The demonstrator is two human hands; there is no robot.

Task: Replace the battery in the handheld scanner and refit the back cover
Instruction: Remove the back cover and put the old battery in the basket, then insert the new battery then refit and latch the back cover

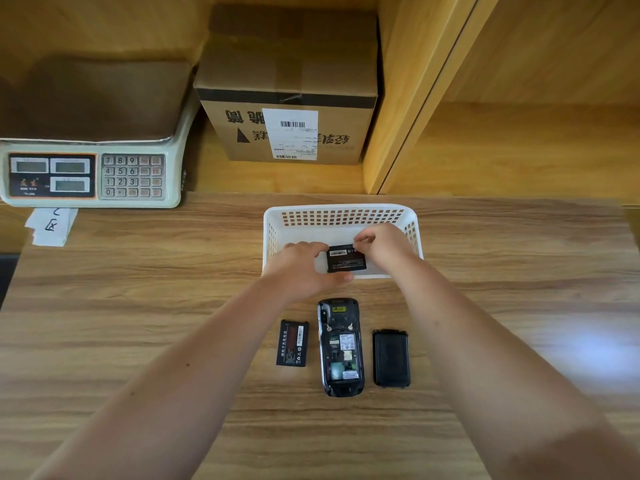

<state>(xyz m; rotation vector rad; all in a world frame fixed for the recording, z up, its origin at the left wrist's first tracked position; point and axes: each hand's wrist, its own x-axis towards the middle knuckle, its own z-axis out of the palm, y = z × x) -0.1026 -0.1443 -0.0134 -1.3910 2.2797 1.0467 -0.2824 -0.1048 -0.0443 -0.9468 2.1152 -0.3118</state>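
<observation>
On the wood-grain bench [138, 306]: white basket [341, 216] at twelve o'clock; scanner [341, 348] centre, battery [292, 342] at nine, back cover [391, 358] at three.

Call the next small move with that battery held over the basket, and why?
Probably bring the held battery down to the scanner and line it up over the open bay. Both hands, left and right, grip it above the basket; the scanner lies face down with its bay empty, another battery to its left and the cover to its right.
</observation>
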